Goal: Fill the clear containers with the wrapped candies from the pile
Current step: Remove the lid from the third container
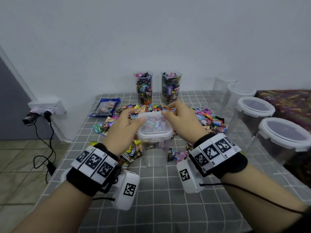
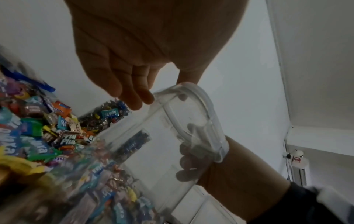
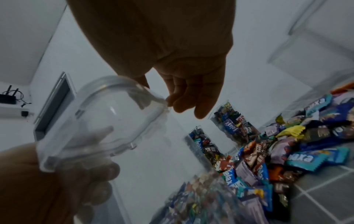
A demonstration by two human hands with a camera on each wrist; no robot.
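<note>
Legibly, "Relaxa" marks wrapped candies [image 1: 217, 123] beyond the lidded clear container [image 1: 155, 140], whose lid [image 1: 154, 125] both grips pinch: left hand [image 1: 120, 130], right hand [image 1: 182, 122].

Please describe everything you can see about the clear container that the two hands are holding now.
The clear container is a tall, square-ish jar that looks like transparent plastic, closed by a whitish lid with side clips. It stands upright on the grey checked tablecloth, at the near edge of the candy pile. It looks empty; candies show through its walls. The left hand and right hand touch the lid's edges from opposite sides.
</note>
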